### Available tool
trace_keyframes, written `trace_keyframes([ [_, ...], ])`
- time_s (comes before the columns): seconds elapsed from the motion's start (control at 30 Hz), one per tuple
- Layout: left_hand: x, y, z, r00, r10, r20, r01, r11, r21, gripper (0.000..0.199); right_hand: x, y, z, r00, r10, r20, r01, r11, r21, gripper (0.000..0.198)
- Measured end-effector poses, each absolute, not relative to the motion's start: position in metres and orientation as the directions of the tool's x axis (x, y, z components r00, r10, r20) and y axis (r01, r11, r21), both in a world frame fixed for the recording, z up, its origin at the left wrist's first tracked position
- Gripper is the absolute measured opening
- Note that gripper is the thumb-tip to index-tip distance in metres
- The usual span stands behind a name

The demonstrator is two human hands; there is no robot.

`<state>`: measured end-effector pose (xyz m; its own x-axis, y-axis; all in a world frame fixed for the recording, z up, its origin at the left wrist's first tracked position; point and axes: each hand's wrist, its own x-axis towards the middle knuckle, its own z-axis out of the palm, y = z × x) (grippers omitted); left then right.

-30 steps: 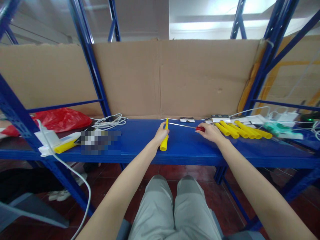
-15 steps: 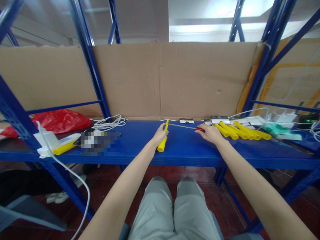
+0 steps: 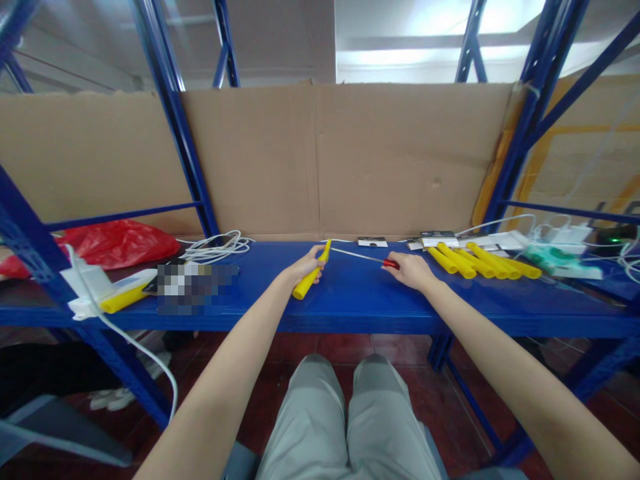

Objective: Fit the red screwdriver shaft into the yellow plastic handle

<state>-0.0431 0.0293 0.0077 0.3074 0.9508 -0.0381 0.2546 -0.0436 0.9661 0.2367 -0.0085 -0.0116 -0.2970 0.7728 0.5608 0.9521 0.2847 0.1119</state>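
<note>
My left hand (image 3: 306, 267) is closed around a yellow tube (image 3: 303, 288). The tube leans up and to the right, its wide end towards me and its far end narrow and flattened. In my right hand (image 3: 411, 270) is a red-handled tool (image 3: 392, 264) with a long, thin metal shaft or strip; its exact kind is hard to make out. The metal reaches left to near the narrow end of the tube. Whether it touches the tube I cannot tell. Both hands are just above the blue shelf (image 3: 350, 300). My right fingers partly hide the red handle.
Several yellow tubes (image 3: 480, 263) lie to the right, beside white cables and a green item (image 3: 555, 260). Leftward are a coiled white cable (image 3: 220, 248), a red plastic bag (image 3: 120, 241) and another yellow tube (image 3: 125, 298). A cardboard sheet (image 3: 400, 160) stands behind, between blue posts.
My left hand has shifted slightly left, and the tube now tilts more to the right. My right hand has moved a little left, showing more of the red handle.
</note>
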Motion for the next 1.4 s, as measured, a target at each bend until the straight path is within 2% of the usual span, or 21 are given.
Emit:
trace_keyframes([
  [0.2,-0.0431,0.0338,0.0023,0.292,0.956,-0.021,0.197,-0.039,0.980,0.059,0.2271,-0.0098,-0.0133,-0.313,0.813,0.490,0.949,0.293,0.119,0.028],
  [0.4,-0.0423,0.0325,0.0015,0.296,0.955,-0.012,0.197,-0.049,0.979,0.058,0.2263,-0.0106,-0.0118,-0.287,0.831,0.477,0.951,0.306,0.041,0.018],
  [0.53,-0.0414,0.0309,0.0024,0.309,0.951,-0.014,0.204,-0.052,0.978,0.059,0.2291,-0.0114,-0.0097,-0.281,0.818,0.503,0.959,0.265,0.104,0.014],
  [0.63,-0.0414,0.0310,0.0022,0.308,0.951,-0.018,0.196,-0.044,0.980,0.058,0.2309,-0.0111,-0.0101,-0.288,0.796,0.532,0.957,0.258,0.133,0.019],
  [0.8,-0.0426,0.0317,0.0016,0.303,0.952,-0.027,0.171,-0.026,0.985,0.058,0.2305,-0.0083,-0.0140,-0.314,0.768,0.558,0.943,0.322,0.087,0.027],
  [0.93,-0.0436,0.0317,0.0011,0.308,0.951,-0.023,0.169,-0.030,0.985,0.059,0.2281,-0.0081,-0.0128,-0.284,0.810,0.513,0.950,0.309,0.039,0.025],
  [1.1,-0.0462,0.0337,-0.0008,0.356,0.934,-0.025,0.153,-0.032,0.988,0.062,0.2283,-0.0108,-0.0089,-0.258,0.831,0.493,0.966,0.232,0.114,0.020],
  [1.2,-0.0479,0.0348,-0.0023,0.366,0.930,-0.020,0.144,-0.035,0.989,0.063,0.2286,-0.0122,-0.0090,-0.265,0.817,0.512,0.964,0.220,0.148,0.024],
  [1.4,-0.0486,0.0314,-0.0011,0.355,0.935,-0.013,0.153,-0.044,0.987,0.065,0.2271,-0.0116,-0.0110,-0.270,0.825,0.497,0.962,0.250,0.107,0.027],
])
